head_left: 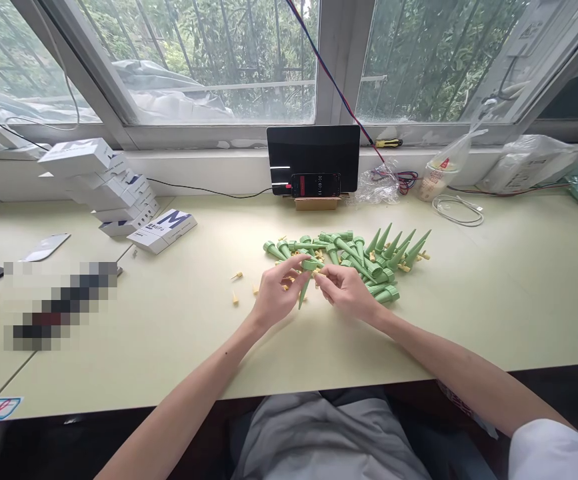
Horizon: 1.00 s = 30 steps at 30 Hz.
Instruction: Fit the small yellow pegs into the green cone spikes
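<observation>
My left hand (275, 295) is closed around a green plastic watering spike (304, 295), its ribbed cap up between thumb and fingers and its point slanting down toward the table. Close beside it, my right hand (349, 291) pinches a small yellow plastic piece (317, 273) at the side of the spike's cap. The fingers partly cover that yellow piece, so I cannot tell whether it is seated in the cap. Behind both hands lies a pile of similar green spikes (359, 250). At the right several spikes (413, 252) stand point up, with yellow pieces at their bases.
Loose yellow pieces (235, 300) lie left of the pile. A phone (317, 185) showing a timer leans on a dark screen (313, 150). White boxes (113, 187) are stacked at the left; a coiled cable (457, 211) and a bagged cup (439, 177) sit at the right.
</observation>
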Each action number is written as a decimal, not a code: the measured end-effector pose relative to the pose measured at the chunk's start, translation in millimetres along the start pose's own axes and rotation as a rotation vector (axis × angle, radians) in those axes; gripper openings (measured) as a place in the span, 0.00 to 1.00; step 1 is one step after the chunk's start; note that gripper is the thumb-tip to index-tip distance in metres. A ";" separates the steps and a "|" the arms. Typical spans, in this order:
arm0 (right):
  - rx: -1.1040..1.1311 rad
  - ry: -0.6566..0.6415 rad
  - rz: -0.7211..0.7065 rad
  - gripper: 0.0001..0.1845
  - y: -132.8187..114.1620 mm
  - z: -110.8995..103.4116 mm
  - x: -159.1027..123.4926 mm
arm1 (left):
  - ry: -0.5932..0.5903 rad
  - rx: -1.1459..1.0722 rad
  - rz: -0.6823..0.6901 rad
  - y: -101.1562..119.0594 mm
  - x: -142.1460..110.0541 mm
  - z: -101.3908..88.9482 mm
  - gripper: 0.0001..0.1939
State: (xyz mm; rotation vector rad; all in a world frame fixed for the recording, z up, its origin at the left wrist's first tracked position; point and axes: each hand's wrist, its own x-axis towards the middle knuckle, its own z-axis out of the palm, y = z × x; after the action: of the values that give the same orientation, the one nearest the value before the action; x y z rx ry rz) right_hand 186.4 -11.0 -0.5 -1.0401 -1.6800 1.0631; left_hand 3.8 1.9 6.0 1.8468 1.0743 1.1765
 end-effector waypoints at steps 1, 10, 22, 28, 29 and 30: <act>0.006 0.001 0.007 0.20 0.1 0.2 0.1 | -0.006 -0.007 -0.009 0.0 0.2 0.1 0.16; 0.068 -0.018 0.061 0.21 -0.2 0.0 0.8 | -0.029 -0.058 -0.085 -0.3 -0.4 2.2 0.18; 0.061 -0.032 0.035 0.17 1.9 1.0 0.9 | -0.024 -0.096 -0.130 -0.2 -0.5 2.1 0.17; 0.016 -0.028 0.023 0.16 -0.6 0.6 -0.3 | -0.023 -0.116 -0.130 0.8 -1.2 2.0 0.17; -0.005 -0.022 0.014 0.16 -1.0 0.6 -0.2 | -0.021 -0.118 -0.128 0.7 -1.2 1.9 0.17; -0.030 -0.015 -0.001 0.15 -1.3 0.6 0.0 | -0.021 -0.119 -0.127 0.7 -1.3 1.9 0.17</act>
State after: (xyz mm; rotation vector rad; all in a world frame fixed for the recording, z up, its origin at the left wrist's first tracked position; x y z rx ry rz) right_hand 185.6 -11.6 0.6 -1.0527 -1.7132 1.0499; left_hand 5.4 0.2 5.4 1.6711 1.0707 1.1201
